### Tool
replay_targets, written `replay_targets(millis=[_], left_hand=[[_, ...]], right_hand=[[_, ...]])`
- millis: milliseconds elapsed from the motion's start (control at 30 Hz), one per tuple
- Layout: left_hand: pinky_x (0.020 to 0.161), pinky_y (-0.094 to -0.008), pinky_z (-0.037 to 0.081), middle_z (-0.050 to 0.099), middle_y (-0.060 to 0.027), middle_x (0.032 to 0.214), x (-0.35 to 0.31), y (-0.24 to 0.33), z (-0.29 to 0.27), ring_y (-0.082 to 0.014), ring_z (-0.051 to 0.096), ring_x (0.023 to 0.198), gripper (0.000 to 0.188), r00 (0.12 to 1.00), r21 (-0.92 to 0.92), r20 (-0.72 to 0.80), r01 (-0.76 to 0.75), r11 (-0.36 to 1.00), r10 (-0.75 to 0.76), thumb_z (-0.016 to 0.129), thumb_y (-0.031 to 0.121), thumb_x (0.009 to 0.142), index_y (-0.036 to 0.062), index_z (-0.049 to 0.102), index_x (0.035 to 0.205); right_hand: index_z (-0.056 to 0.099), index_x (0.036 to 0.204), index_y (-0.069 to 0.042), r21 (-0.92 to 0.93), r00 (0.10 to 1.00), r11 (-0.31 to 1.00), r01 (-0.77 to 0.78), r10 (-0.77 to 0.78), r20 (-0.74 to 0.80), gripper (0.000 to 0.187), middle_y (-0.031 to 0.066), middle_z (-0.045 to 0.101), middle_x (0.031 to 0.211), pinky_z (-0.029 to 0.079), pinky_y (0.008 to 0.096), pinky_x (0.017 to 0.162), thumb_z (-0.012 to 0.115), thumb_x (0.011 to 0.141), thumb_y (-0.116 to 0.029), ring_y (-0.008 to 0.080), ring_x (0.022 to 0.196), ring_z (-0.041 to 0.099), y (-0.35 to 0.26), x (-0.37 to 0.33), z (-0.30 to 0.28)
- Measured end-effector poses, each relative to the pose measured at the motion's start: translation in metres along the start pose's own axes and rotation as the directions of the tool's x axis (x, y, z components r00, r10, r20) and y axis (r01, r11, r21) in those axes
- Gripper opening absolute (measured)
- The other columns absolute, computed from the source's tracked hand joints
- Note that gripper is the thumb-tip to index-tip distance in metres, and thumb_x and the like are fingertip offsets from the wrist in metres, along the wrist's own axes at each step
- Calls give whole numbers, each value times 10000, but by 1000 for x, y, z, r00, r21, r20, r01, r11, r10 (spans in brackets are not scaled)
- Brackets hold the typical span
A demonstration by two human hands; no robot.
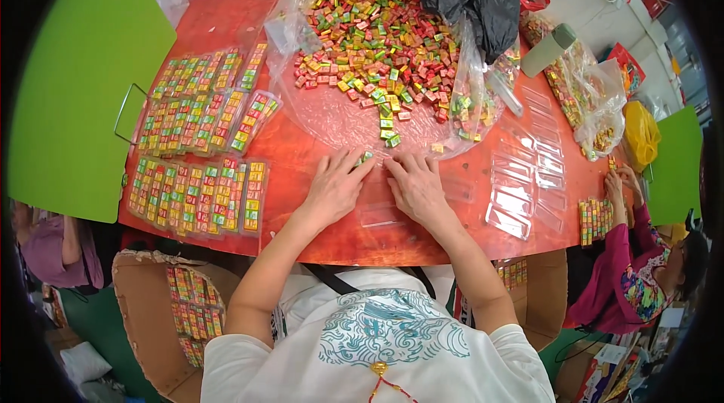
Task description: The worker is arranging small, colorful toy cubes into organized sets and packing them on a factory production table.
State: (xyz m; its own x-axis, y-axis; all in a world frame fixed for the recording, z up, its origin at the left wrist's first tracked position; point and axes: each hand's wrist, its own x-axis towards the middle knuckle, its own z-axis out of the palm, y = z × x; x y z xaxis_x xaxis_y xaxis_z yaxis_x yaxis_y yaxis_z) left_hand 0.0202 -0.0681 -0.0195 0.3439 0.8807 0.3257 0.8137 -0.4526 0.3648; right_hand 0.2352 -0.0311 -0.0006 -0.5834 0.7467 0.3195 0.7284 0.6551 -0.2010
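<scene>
Mid-frame, the left hand (337, 187) touches a green box (366, 156), the right hand (419, 189) near — grips unclear. A loose hold could drop it.

Red table (226, 15), clear plastic (332, 118) under heaped small boxes (385, 33), filled trays (200, 196) (two groups, left), transparent trays (513, 192) right

You wear a white short-sleeved shirt (483, 373) with swirling teal print (392, 327); beside the print, a gold bead (379, 367) on red cord (398, 390).
</scene>
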Motion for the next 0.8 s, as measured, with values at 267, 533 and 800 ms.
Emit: replay_targets(millis=[267, 533, 800], left_hand=[[933, -468, 435, 554, -147, 1263, -13, -6, -44, -327, 535, 1196, 578, 975, -13, -52, 216, 976, -217, 729, 146, 832, 139, 546, 1380], [855, -448, 379, 555, -91, 1043, -1, -9, -18, -286, 534, 1039, 344, 971, 210, -4, 234, 949, -239, 737, 200, 816, 139, 662, 1146], [858, -457, 367, 552, -88, 1044, -22, -4, -23, -284, 530, 1012, 318, 980, 160, -52, 197, 967, -191, 725, 180, 831, 135, 662, 1139]], right_hand=[[689, 1032, -77, 85, 995, 996, 20, -12, -95, 214, 99, 624, 1121, 391, 438, 954, 707, 854, -196, 282, 1057, 579, -11, 10, -7], [671, 1036, -91, -53, 999, 998, 41, -41, 11, 272, 108, 597, 1089, 370, 457, 992, 719, 835, -268, 278, 1078, 560, -37, 17, 10], [644, 1109, -101, 50, 996, 996, 76, -73, -52, 306, 96, 590, 1110, 361, 473, 1017, 711, 833, -215, 286, 1090, 562, -38, 27, 3]])
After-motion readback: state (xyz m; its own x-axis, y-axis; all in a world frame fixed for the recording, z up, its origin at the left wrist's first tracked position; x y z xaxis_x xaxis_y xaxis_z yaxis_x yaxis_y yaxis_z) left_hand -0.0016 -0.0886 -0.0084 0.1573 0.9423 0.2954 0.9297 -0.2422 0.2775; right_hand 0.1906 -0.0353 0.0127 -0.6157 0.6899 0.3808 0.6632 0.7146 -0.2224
